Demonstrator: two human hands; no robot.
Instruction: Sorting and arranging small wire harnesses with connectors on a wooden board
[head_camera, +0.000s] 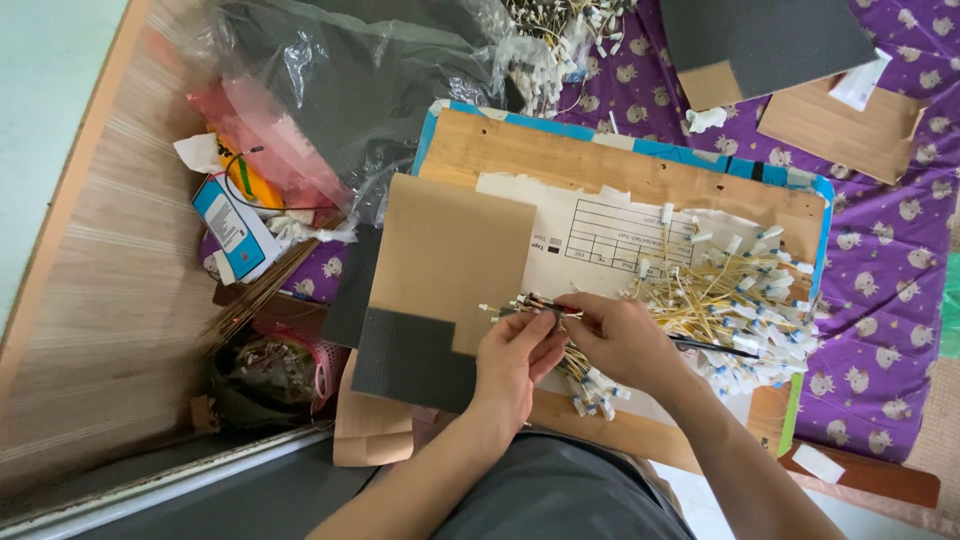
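Head view, both hands (570, 345) pinching wire bundle (525, 305), lengthwise left-right

a crumpled clear plastic bag (350, 80) holding dark sheets lay at the upper left, over a pink plastic wrapper (270, 130), and just below them sat a small blue and white printed box (232, 228) beside scraps of white paper. a purple cloth with small pale figures (880, 250) covered the right side, bearing a dark grey foam sheet on brown card (760, 40) near the top and a plain brown cardboard piece (840, 120) just beside it. a pink plastic basket (300, 370) stood at the lower left, against the striped wooden board (110, 260).
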